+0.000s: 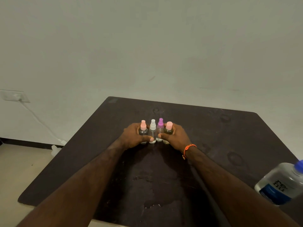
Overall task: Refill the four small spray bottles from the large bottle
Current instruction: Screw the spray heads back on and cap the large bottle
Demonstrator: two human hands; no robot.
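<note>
Dark tabletop [213, 133], wet patches. Left hand [133, 138] and right hand [176, 137] fingers wrap the row of four small spray bottles [152, 131] between them. Large bottle [282, 182] well right of the fingers.

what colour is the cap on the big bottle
Blue, seen in the head view on the large bottle's cap at the right edge.

Dark brown bench [205, 128], matte, marked with faint rings and smears. Standing upright in a tight row between the left grip [134, 136] and the right grip [176, 136]: pink-capped bottle [143, 131], white-capped bottle [152, 133], purple-capped bottle [160, 128], dark bottle with a pink cap [168, 129]. Well nearer than the right grip and off to its right, at the bench edge: large bottle [282, 182] with a blue cap. Nearer than both grips, small wet patches [152, 205] glinting.
</note>
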